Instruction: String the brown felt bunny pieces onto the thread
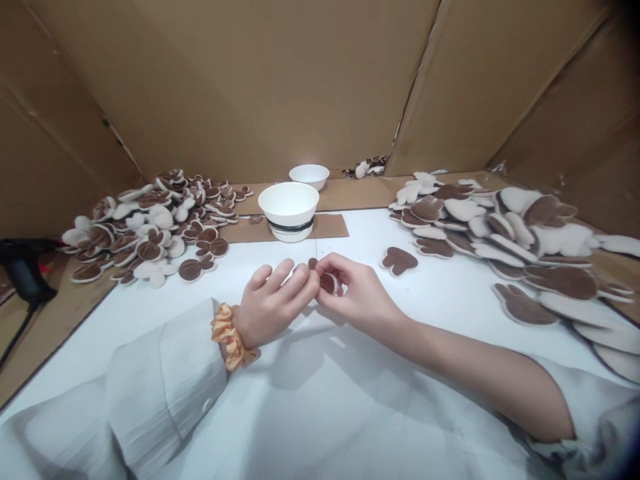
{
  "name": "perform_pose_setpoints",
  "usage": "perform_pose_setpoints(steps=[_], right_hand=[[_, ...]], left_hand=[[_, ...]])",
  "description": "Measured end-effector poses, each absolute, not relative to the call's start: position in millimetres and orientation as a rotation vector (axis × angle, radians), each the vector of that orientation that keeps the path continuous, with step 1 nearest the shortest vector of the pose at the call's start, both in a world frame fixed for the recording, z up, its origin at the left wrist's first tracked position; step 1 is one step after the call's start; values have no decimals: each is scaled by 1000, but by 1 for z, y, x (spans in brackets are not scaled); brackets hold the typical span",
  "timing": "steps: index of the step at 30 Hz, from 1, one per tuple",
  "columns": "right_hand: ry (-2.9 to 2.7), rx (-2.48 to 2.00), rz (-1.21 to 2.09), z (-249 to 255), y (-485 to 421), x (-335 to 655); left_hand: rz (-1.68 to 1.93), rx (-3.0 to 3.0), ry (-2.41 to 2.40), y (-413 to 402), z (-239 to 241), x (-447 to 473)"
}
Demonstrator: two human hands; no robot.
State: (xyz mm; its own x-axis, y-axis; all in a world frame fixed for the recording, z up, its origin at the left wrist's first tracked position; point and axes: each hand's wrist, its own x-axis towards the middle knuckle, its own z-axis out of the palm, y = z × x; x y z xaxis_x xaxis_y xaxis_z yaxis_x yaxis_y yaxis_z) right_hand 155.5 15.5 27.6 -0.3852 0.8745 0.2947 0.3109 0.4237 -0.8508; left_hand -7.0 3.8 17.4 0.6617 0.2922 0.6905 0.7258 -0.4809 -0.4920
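In front of me a small brown plush piece with a pale edge (328, 283) is held between my two hands, its outline largely covered by fingers. My left hand (280, 297), an orange scrunchie at its wrist, has its fingers bent over the piece's left side; its thumb is hidden. From the right, my right hand (357, 287) pinches the piece with thumb and fingers. To the right of that hand lies a loose brown plush piece with rounded lobes (399, 261). Beyond the hands stands a white bowl with dark bands (289, 201).
A heap of small brown-and-white rabbit-shaped pieces (150, 245) lies at left, larger plush pieces (465, 210) at right. A second white bowl (309, 175) stands behind the first. A black corded tool (25, 273) is at the left edge. Cardboard walls (240, 87) enclose the table.
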Motion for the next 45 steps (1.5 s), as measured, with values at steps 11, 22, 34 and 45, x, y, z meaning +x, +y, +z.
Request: perform_pose_setpoints(steps=[11, 22, 34, 45], right_hand=[[-1965, -1012, 1029, 27, 17, 159], [-1978, -928, 990, 24, 10, 157], [-1895, -899, 951, 23, 11, 156], [-1791, -968, 882, 28, 16, 157]], left_hand=[[-677, -2702, -1129, 11, 36, -9], [-985, -3174, -1941, 24, 45, -13], [-1715, -3442, -2422, 35, 33, -21], [-2186, -3030, -2113, 19, 11, -1]])
